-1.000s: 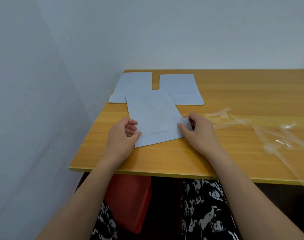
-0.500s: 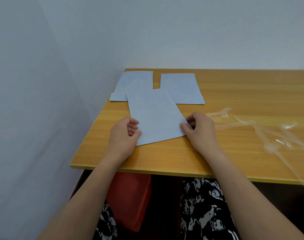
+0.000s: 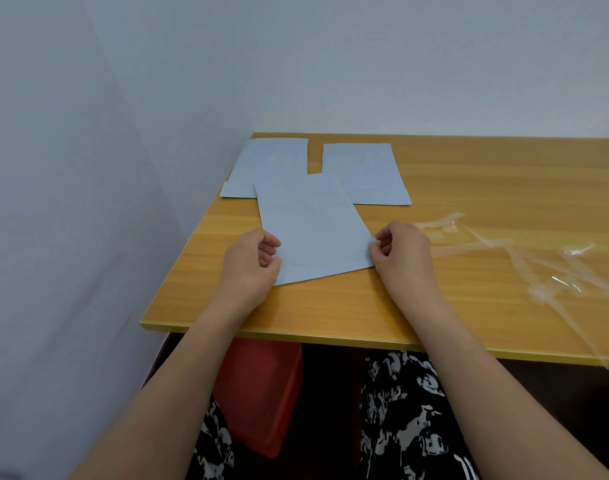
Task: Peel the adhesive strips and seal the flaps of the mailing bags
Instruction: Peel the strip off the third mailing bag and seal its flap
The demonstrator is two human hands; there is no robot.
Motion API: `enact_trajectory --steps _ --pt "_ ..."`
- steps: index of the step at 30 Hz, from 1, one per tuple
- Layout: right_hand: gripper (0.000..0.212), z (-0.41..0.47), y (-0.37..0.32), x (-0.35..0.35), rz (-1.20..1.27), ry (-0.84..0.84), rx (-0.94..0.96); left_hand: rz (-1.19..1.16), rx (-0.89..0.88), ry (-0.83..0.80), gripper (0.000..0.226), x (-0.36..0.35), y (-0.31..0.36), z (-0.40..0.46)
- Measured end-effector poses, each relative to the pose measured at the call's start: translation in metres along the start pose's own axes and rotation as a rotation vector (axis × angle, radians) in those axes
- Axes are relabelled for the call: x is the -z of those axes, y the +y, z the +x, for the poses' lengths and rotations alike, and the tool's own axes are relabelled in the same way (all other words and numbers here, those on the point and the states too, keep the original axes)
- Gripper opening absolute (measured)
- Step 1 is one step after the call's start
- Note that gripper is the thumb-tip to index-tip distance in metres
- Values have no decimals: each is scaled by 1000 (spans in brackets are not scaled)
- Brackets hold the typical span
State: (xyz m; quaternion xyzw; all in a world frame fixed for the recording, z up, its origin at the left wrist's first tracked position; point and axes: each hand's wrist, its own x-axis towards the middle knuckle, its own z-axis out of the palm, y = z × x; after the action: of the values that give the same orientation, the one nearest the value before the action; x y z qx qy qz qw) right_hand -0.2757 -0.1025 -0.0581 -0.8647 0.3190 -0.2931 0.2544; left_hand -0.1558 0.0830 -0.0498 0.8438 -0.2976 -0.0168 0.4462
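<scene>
Bag in play: the front mailing bag [image 3: 313, 230] lay flat and a bit skewed on the worktop [image 3: 469, 174], its far corners overlapping two more mailing bags [image 3: 365, 174] behind it.
Left hand: the left hand [image 3: 252, 268] rested on the near left corner, fingers curled in, thumb on the bag; pinning it rather than gripping, I'd say.
Right hand: the right hand [image 3: 403, 254] had its fingertips pinched narrow at the near right corner, on something I couldn't make out.
What could go wrong: if that's the flap going down, the skew could leave it sealed crooked or wrinkled, and the glue won't forgive.
Other risk: the peeled clear strips [image 3: 538, 265] lay just right of that hand and could've stuck to a wrist.
Edges and room: wall tight on the left, worktop edge close to the bag's near side; open room only to the right.
</scene>
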Motion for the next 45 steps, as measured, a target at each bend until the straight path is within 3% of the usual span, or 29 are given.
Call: enact_trajectory --steps 10,14,18,20,25,29,35,43,45 --pt "23 -4 -6 3 -38 25 36 223 -93 -56 16 5 -4 3" --pt "30 -5 -7 3 -76 23 53 297 -142 -7 15 14 -10 1" --pt "32 -13 -13 4 -53 93 266 321 -214 29 19 25 -18 -6" --pt "32 -21 -16 2 -31 27 376 322 -278 -4 26 24 -20 -14" --pt "45 -43 -39 -11 -43 -326 478 320 -337 -79 49 15 -23 -32" --pt "54 -48 -50 -20 -143 -502 533 341 -306 -116 49 14 -22 -35" --pt "58 -49 -47 -24 -325 -588 537 446 -323 -112 58 16 -23 -31" --pt "58 -49 -45 -23 -379 -598 509 467 -230 -238 66 15 -7 -37" --pt "56 -48 -45 -22 -373 -605 508 467 -195 -307 59 8 -4 -40"
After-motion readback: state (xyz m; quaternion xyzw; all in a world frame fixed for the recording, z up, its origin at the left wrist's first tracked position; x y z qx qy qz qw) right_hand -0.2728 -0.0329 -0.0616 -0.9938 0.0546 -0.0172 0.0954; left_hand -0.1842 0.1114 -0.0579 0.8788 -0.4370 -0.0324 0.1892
